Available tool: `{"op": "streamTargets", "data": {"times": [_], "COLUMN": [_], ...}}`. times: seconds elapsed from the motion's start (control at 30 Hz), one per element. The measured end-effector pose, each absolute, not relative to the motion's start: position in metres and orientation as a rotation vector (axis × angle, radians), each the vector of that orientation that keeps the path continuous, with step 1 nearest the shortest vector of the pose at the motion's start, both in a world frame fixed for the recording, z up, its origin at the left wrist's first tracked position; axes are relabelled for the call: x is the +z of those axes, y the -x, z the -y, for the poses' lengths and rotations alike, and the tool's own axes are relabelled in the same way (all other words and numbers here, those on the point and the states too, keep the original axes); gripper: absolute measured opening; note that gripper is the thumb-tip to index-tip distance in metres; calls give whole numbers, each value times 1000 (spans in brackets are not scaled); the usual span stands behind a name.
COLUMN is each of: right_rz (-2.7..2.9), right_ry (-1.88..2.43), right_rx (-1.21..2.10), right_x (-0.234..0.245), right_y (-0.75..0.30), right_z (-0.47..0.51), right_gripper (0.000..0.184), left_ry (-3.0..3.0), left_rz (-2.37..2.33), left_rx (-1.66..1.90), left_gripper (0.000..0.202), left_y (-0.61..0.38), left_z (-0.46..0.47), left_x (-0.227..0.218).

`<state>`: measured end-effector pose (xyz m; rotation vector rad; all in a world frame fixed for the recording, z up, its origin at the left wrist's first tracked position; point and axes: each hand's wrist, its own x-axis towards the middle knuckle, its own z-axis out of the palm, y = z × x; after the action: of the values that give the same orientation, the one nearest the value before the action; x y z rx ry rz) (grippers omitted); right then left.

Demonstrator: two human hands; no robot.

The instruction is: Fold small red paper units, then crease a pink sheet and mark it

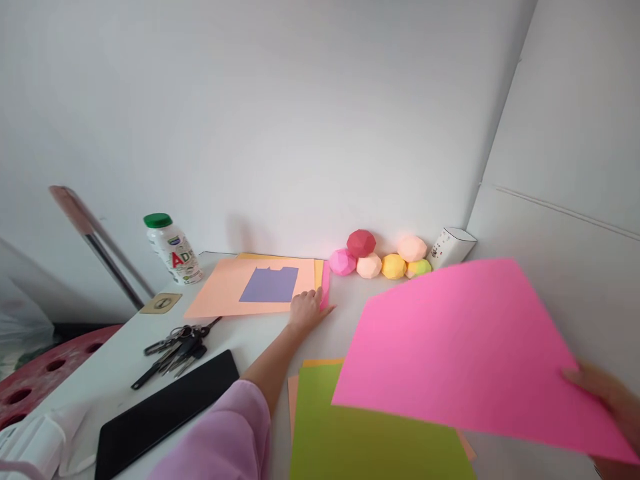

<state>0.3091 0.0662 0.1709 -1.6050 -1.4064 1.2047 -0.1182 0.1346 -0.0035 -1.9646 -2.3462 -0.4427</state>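
Note:
My right hand (600, 393) grips a bright pink sheet of paper (450, 347) by its right edge, thumb on top, and holds it above the table at the right. At the back, my left hand (306, 308) rests on the right end of a stack with a peach sheet (220, 287) on top, fingers spread over the edges. A smaller purple-blue piece of paper (270, 285) with a ragged top edge lies on the peach sheet. Yellow and pink edges show beneath it. Partly under the held sheet lies a green sheet (325, 433), with orange and peach edges around it.
Several faceted paper balls (361, 244) sit along the wall beside a white carton (453, 245). To the left stand a white bottle (175, 250) with a green cap, a bunch of keys (183, 350), a black tablet-like slab (167, 417) and white straps (40, 440). A red stool (55, 363) is beside the table.

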Motion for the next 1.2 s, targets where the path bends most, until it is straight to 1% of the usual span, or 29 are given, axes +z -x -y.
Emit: {"op": "streamTargets", "data": {"times": [0.03,0.1,0.17,0.23,0.3,0.4,0.53,0.57,0.67,0.77,0.9,0.97,1.0,1.07,1.13,1.2], "right_rz": [1257,1121,1212,1395,1568,1656,1647,1658,1731,1808,1863,1868,1861,1826,1779,1765], "right_ry": [1678,1743,1765,1818,1812,1771,1706,1693,1674,1685,1690,1696,1710,1756,1778,1759], "right_rx": [1278,1369,1419,1447,1466,1511,1612,1626,1624,1613,1585,1569,1548,1400,1111,854], "right_x": [149,110,81,65,60,58,48,44,36,33,34,34,33,33,34,35], "right_y": [-315,-317,-311,-303,-297,-296,-301,-302,-304,-304,-304,-305,-305,-305,-301,-290], "right_z": [-54,-30,-9,5,13,14,8,7,2,-2,-2,-2,-2,-7,-17,-30], "right_gripper": [19,26,29,32,36,39,35,33,29,27,28,25,24,32,38,38], "left_ry": [1968,1965,1940,1922,1920,1977,2265,2344,2499,2520,2466,2445,2385,2180,1947,1951], "left_rz": [2334,2323,2328,2340,2356,2376,2292,2260,2215,2248,2325,2336,2351,2422,2555,2570], "left_rx": [-451,-469,-492,-514,-530,-533,-507,-496,-409,-297,-229,-255,-299,-382,-401,-289], "left_gripper": [47,41,40,42,45,49,39,40,56,72,73,74,72,66,65,72], "left_y": [118,118,118,116,113,106,92,88,77,70,71,73,75,76,75,70], "left_z": [-134,-131,-128,-125,-121,-113,-90,-82,-52,-25,1,15,23,40,56,68], "left_x": [-3,-2,1,5,12,28,47,49,43,32,22,17,14,4,-7,-18]}}
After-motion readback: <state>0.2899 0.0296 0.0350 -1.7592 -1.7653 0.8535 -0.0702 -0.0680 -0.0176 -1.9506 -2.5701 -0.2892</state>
